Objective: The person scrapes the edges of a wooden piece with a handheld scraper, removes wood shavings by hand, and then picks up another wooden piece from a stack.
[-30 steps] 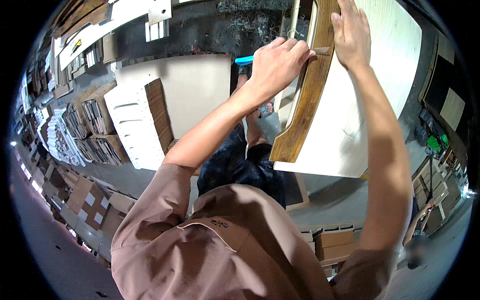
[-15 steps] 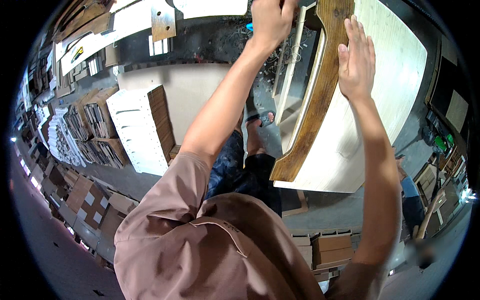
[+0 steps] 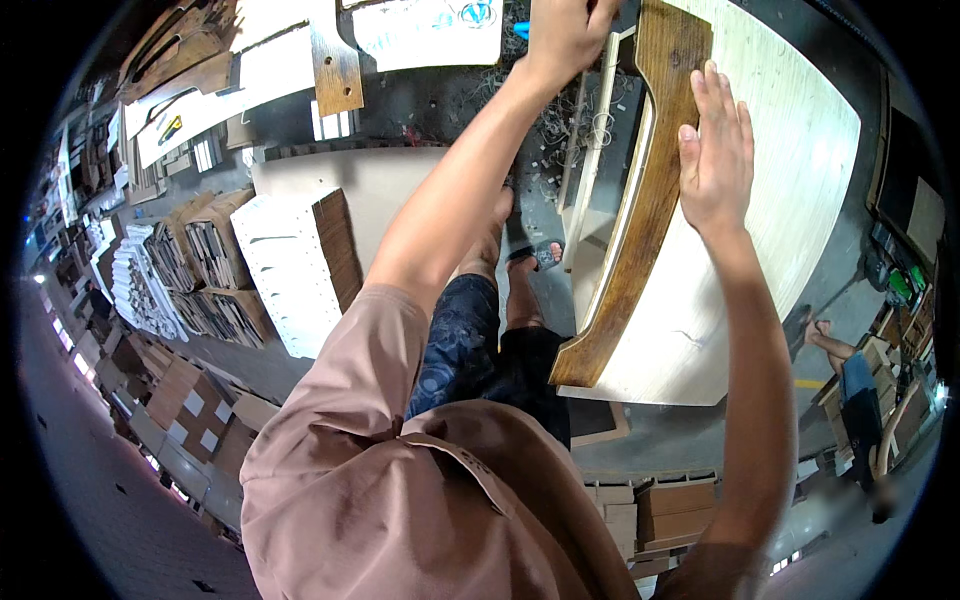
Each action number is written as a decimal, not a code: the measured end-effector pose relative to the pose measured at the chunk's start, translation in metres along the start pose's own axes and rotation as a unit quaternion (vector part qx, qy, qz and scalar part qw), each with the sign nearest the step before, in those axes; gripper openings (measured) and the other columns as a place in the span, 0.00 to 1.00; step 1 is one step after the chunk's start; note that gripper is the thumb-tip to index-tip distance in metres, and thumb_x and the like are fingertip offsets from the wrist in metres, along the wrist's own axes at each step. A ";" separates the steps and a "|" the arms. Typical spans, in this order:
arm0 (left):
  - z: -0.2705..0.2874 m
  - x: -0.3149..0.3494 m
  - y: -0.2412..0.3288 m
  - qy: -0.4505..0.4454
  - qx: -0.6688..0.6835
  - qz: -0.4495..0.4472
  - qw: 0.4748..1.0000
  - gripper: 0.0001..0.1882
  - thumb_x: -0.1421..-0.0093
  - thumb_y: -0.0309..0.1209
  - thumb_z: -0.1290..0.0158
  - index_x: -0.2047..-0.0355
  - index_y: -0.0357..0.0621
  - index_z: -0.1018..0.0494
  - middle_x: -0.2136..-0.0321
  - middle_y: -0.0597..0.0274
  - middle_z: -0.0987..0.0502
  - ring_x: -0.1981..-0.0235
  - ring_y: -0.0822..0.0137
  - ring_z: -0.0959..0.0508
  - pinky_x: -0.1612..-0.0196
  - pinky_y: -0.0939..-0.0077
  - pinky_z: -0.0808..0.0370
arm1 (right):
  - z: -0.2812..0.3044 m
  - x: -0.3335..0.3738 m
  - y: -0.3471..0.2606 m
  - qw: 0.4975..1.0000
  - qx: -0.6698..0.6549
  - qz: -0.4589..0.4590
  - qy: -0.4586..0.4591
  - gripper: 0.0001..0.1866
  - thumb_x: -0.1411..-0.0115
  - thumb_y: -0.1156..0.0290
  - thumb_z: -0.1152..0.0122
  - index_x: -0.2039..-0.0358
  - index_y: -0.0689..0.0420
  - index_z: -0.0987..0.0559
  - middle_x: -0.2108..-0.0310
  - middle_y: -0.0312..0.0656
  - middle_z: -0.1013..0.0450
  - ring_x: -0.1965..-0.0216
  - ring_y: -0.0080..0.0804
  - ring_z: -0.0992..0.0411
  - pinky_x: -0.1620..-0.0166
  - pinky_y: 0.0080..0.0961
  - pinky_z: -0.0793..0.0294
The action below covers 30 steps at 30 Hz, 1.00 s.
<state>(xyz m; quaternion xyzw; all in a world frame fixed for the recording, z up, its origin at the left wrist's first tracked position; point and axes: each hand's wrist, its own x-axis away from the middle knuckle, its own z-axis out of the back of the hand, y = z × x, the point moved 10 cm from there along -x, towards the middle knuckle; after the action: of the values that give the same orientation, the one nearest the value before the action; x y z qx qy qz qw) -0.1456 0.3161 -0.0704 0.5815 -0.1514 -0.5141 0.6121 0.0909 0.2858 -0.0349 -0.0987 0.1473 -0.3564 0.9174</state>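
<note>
A pale wood-grain panel (image 3: 780,230) lies before me on the right, a dark brown curved wooden board (image 3: 655,190) along its left edge. My right hand (image 3: 717,165) rests on the pale panel beside that board, fingers stretched out flat, fingertips near the board's edge. At the top edge of the view my left hand (image 3: 568,35) is closed near the board's far end, its fingers partly cut off by the frame. A small bright blue piece (image 3: 522,30) shows just left of it; what the hand grips cannot be made out.
To the left stand white panels (image 3: 285,270) in a stack and bundled boards (image 3: 205,250). A white worktop (image 3: 430,35) with a brown holed board (image 3: 337,70) lies at the far left. Scraps litter the floor. Another person (image 3: 860,400) is at the right.
The whole view has shifted slightly, so things appear a little lower and further right. My right hand stays flat on the panel; my left hand remains closed near the board's far end.
</note>
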 end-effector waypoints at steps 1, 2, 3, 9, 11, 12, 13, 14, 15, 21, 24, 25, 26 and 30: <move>-0.001 0.015 0.001 -0.018 0.051 0.016 0.998 0.15 0.22 0.35 0.43 0.66 0.39 0.23 0.74 0.46 0.22 0.74 0.46 0.20 0.68 0.59 0.25 | 0.000 0.000 0.000 1.000 0.001 0.000 0.000 0.31 0.16 0.54 0.63 0.17 0.42 0.39 0.16 0.35 0.43 0.16 0.35 0.47 0.15 0.47 0.56; -0.005 0.028 0.002 -0.055 0.055 0.028 0.997 0.13 0.23 0.34 0.42 0.66 0.39 0.21 0.73 0.48 0.21 0.73 0.46 0.19 0.67 0.58 0.23 | 0.001 0.000 0.001 1.000 0.003 -0.001 0.000 0.31 0.16 0.53 0.63 0.17 0.42 0.39 0.16 0.35 0.43 0.16 0.35 0.47 0.15 0.47 0.56; -0.005 0.033 0.011 -0.047 0.033 -0.008 0.998 0.13 0.24 0.34 0.41 0.66 0.40 0.21 0.73 0.48 0.21 0.73 0.46 0.19 0.67 0.58 0.23 | 0.002 0.000 0.001 1.000 -0.003 0.000 0.007 0.31 0.16 0.53 0.62 0.17 0.42 0.39 0.16 0.35 0.43 0.16 0.35 0.47 0.15 0.47 0.55; -0.018 -0.021 0.009 -0.003 -0.120 -0.079 0.990 0.18 0.24 0.41 0.41 0.69 0.44 0.27 0.74 0.45 0.21 0.70 0.40 0.18 0.68 0.48 0.25 | 0.002 0.002 0.000 1.000 0.001 0.011 0.018 0.31 0.16 0.53 0.61 0.17 0.43 0.37 0.17 0.35 0.41 0.17 0.37 0.45 0.15 0.48 0.54; -0.023 -0.040 -0.001 -0.025 -0.167 -0.054 0.984 0.14 0.23 0.40 0.43 0.62 0.44 0.25 0.74 0.46 0.19 0.69 0.40 0.17 0.66 0.48 0.23 | 0.001 0.002 0.000 1.000 0.002 0.005 0.017 0.31 0.16 0.53 0.61 0.18 0.42 0.37 0.17 0.35 0.41 0.17 0.37 0.45 0.15 0.47 0.54; -0.025 -0.044 -0.007 -0.042 -0.169 -0.031 0.984 0.11 0.22 0.38 0.44 0.57 0.45 0.21 0.72 0.46 0.18 0.67 0.42 0.16 0.63 0.50 0.21 | 0.001 0.001 0.000 1.000 0.002 0.004 0.017 0.31 0.16 0.53 0.60 0.18 0.42 0.37 0.17 0.35 0.41 0.17 0.37 0.45 0.15 0.47 0.54; -0.021 -0.043 0.002 -0.033 -0.106 -0.065 0.992 0.10 0.22 0.36 0.46 0.51 0.44 0.21 0.68 0.46 0.18 0.63 0.42 0.16 0.60 0.51 0.21 | 0.001 0.001 0.000 1.000 0.003 0.004 0.016 0.31 0.16 0.53 0.60 0.17 0.42 0.37 0.16 0.35 0.42 0.16 0.36 0.46 0.15 0.47 0.54; -0.016 -0.037 0.011 -0.025 -0.043 -0.098 0.994 0.12 0.22 0.34 0.47 0.45 0.44 0.21 0.64 0.45 0.17 0.60 0.43 0.15 0.57 0.53 0.20 | 0.001 0.000 -0.001 1.000 0.004 0.004 0.015 0.31 0.16 0.53 0.60 0.17 0.41 0.38 0.16 0.34 0.42 0.16 0.36 0.46 0.15 0.47 0.54; -0.009 -0.030 0.021 -0.019 0.022 -0.131 0.991 0.16 0.21 0.32 0.49 0.39 0.44 0.21 0.61 0.45 0.16 0.56 0.44 0.15 0.53 0.55 0.19 | 0.004 0.000 -0.002 1.000 -0.009 0.004 0.028 0.31 0.16 0.53 0.60 0.17 0.41 0.38 0.16 0.34 0.43 0.16 0.35 0.47 0.15 0.46 0.54; -0.007 0.028 0.036 -0.131 -0.038 -0.071 0.988 0.29 0.28 0.18 0.53 0.28 0.48 0.27 0.46 0.41 0.22 0.46 0.41 0.18 0.45 0.55 0.19 | 0.005 0.000 -0.004 1.000 0.005 0.016 0.021 0.31 0.15 0.52 0.63 0.17 0.44 0.38 0.17 0.38 0.41 0.17 0.40 0.45 0.16 0.47 0.52; -0.006 0.063 0.043 -0.151 -0.043 -0.013 0.987 0.39 0.36 0.12 0.51 0.25 0.54 0.30 0.46 0.43 0.23 0.47 0.39 0.18 0.45 0.53 0.18 | 0.005 0.000 -0.005 0.999 0.009 0.023 0.029 0.30 0.15 0.52 0.64 0.18 0.43 0.37 0.17 0.38 0.41 0.17 0.40 0.45 0.16 0.48 0.51; -0.004 0.070 0.049 -0.147 -0.054 -0.023 0.987 0.34 0.31 0.17 0.52 0.26 0.54 0.30 0.47 0.40 0.21 0.48 0.37 0.17 0.46 0.51 0.18 | 0.005 -0.001 -0.006 0.999 0.008 0.025 0.032 0.30 0.15 0.51 0.64 0.18 0.43 0.37 0.17 0.38 0.41 0.17 0.40 0.45 0.16 0.48 0.51; -0.001 0.077 0.054 -0.143 -0.064 -0.034 0.987 0.30 0.26 0.22 0.52 0.26 0.55 0.29 0.48 0.38 0.20 0.48 0.35 0.17 0.46 0.48 0.18 | 0.006 -0.002 -0.007 0.999 0.008 0.026 0.036 0.30 0.15 0.51 0.65 0.18 0.42 0.37 0.17 0.38 0.41 0.17 0.40 0.45 0.16 0.48 0.51; -0.002 0.103 0.077 -0.132 -0.098 -0.081 0.983 0.37 0.39 0.12 0.44 0.33 0.59 0.22 0.48 0.49 0.22 0.54 0.45 0.15 0.54 0.55 0.12 | 0.019 -0.005 -0.018 0.997 0.014 0.037 0.063 0.29 0.16 0.54 0.62 0.20 0.43 0.33 0.21 0.40 0.34 0.19 0.42 0.40 0.17 0.48 0.49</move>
<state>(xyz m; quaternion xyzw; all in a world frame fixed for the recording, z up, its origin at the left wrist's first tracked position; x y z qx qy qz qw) -0.0655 0.2186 -0.0468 0.4561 -0.1318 -0.6464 0.5974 0.0825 0.2771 -0.0113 -0.0582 0.2033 -0.3301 0.9200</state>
